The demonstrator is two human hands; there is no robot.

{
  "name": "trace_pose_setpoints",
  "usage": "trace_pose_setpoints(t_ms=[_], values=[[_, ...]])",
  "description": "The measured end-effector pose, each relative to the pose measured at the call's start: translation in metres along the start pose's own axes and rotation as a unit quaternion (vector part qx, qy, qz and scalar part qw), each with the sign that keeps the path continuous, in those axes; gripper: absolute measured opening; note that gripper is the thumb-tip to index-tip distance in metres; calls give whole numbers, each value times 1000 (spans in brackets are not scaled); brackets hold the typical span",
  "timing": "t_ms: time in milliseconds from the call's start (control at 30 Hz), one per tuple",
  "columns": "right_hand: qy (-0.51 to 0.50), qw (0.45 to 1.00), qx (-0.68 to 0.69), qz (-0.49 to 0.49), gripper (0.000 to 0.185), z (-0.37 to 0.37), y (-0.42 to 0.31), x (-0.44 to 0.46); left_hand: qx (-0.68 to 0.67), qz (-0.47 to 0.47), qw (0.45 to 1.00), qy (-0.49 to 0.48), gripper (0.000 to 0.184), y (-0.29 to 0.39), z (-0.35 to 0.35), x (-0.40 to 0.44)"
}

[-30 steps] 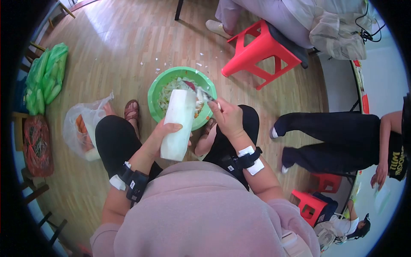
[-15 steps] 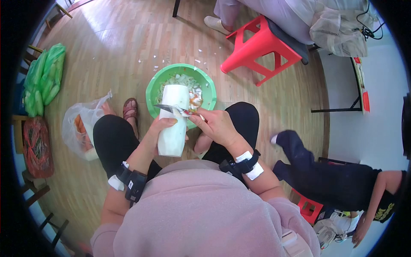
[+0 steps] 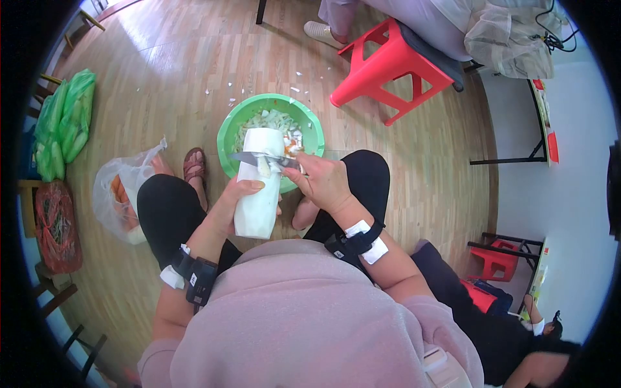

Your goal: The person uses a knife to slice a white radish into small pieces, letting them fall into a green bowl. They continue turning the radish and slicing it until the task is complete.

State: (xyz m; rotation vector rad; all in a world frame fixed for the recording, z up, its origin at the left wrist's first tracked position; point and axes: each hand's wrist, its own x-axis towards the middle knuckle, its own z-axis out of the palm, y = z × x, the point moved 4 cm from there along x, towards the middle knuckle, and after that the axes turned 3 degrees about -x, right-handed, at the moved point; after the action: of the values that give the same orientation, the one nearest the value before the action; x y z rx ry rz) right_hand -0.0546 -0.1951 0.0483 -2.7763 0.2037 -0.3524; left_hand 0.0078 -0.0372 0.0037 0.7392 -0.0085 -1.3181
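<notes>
My left hand (image 3: 239, 197) is wrapped around the lower part of a thick peeled white radish (image 3: 259, 207), which is held upright over my lap. In my right hand (image 3: 325, 181) is a knife (image 3: 246, 158), its blade lying across the upper half of the radish. A partly cut sliver stands out from the radish just under the blade. Beneath and beyond it, a green basin (image 3: 225, 137) rests on the floor between my feet. White chopped pieces (image 3: 275, 120) and some orange bits lie in the basin.
White scraps (image 3: 295, 90) lie on the floor beyond the basin. To the left are a clear bag with carrots (image 3: 120, 191), a green bag of long vegetables (image 3: 68, 123) and a red bag (image 3: 57, 226). A person sits on a red stool (image 3: 388, 71); another person in dark clothes (image 3: 485, 323) is at the right.
The knife blade has shifted slightly and lies flatter across the radish, with the sliver more visible. The dark-clothed person on the right has moved nearer, toward the lower edge of the view.
</notes>
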Motion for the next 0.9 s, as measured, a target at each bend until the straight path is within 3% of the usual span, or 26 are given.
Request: trace_pose_setpoints(t_ms=[167, 367, 467, 767, 900], values=[[24, 998, 10, -48, 44, 9, 13, -4, 25, -19, 1000, 3, 54, -2, 1, -1], [14, 999, 27, 20, 44, 8, 12, -6, 22, -27, 999, 17, 53, -3, -2, 1], [8, 999, 37, -33, 48, 6, 8, -4, 19, -28, 999, 21, 54, -3, -2, 2], [-15, 994, -69, -77, 43, 4, 7, -2, 16, -53, 997, 48, 53, -2, -4, 2], [8, 996, -66, -64, 43, 11, 6, -3, 18, -47, 993, 109, 49, 2, 0, 3]])
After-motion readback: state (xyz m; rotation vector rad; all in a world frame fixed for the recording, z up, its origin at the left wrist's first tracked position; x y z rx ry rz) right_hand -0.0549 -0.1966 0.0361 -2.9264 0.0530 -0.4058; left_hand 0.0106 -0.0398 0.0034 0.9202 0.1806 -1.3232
